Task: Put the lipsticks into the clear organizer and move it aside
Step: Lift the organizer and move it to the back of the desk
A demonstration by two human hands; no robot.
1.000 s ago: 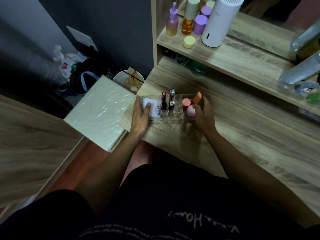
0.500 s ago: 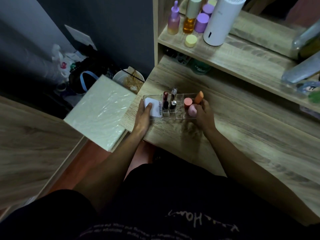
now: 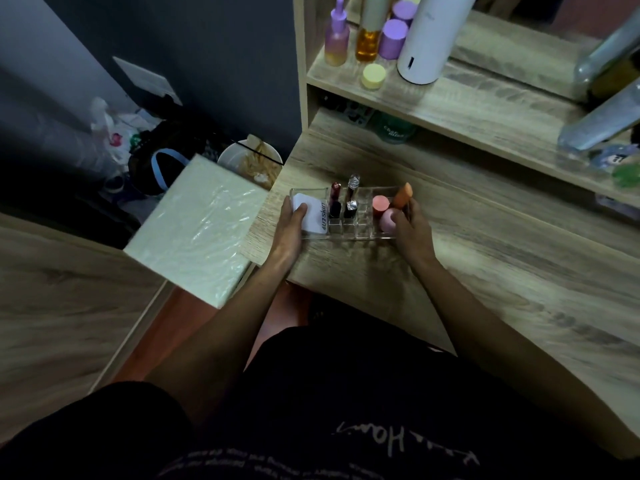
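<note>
The clear organizer (image 3: 360, 227) sits near the left end of the wooden desk. Two lipsticks stand upright in its middle cells: a dark red lipstick (image 3: 335, 204) and a silver-capped lipstick (image 3: 352, 199). A white compact (image 3: 311, 216) lies in its left section, and pink and orange makeup sponges (image 3: 387, 213) fill the right section. My left hand (image 3: 290, 227) grips the organizer's left end, thumb on the compact. My right hand (image 3: 412, 229) grips its right end by the sponges.
A raised shelf (image 3: 450, 109) behind holds purple and amber bottles (image 3: 367, 32) and a white cylinder (image 3: 426, 36). A pale plastic-wrapped box (image 3: 197, 230) stands left of the desk edge, with a bin (image 3: 250, 161) behind it. Bare desk surface (image 3: 519, 271) stretches to the right.
The organizer has slid a little away from me, toward the back of the desk, with both hands staying on its ends.
</note>
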